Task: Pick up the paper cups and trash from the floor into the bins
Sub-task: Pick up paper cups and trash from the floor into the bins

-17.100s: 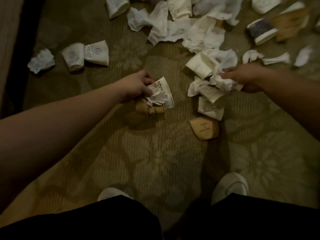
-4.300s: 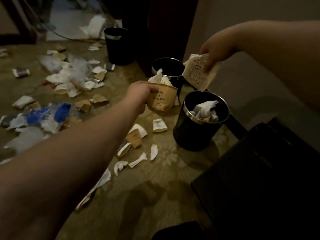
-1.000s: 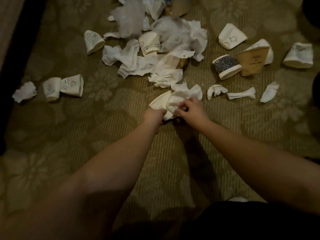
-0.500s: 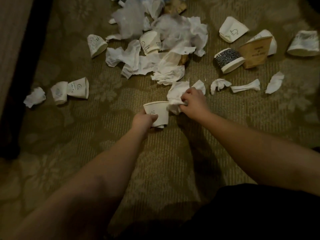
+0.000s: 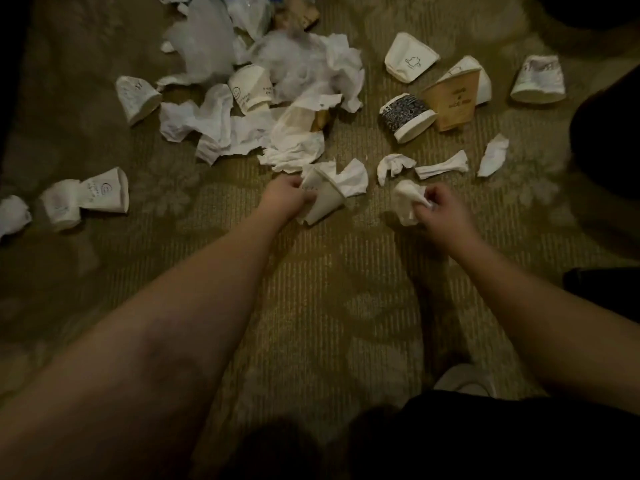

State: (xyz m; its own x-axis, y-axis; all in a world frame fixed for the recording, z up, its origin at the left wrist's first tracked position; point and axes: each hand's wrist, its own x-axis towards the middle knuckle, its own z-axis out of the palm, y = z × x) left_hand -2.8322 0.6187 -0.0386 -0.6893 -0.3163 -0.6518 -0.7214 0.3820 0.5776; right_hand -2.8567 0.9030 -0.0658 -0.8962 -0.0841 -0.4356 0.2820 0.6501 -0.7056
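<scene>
The left hand point(image 5: 285, 199) holds a white paper cup point(image 5: 323, 199) by its rim, fingers curled round it, the cup tilted with its mouth toward the pile and a crumpled napkin point(image 5: 353, 178) showing at that mouth. Whether the napkin is tucked inside or only lies behind it cannot be told. The right hand point(image 5: 440, 207) pinches a wad of tissue point(image 5: 407, 202) just above the carpet point(image 5: 311, 306).

Half a second ago the two hands were close together, the right one touching the tissue right at the cup's mouth. Now they have drawn apart: the right has swung out to the side with a wad in its own grip, and the cup has tipped from lying sideways to standing more on end. Each hand therefore carries one piece, and both look ready to be carried off.

No bin is in view here, so the person will probably have to turn and walk to drop this load.

Much remains on the floor: the big heap of tissues point(image 5: 298, 98) ahead, a dark patterned cup point(image 5: 407, 117) touching a brown cup point(image 5: 453, 102), a pair of white cups point(image 5: 90, 199) at the left, and small twisted scraps point(image 5: 441, 166) just beyond the right hand. The task is far from finished.
</scene>
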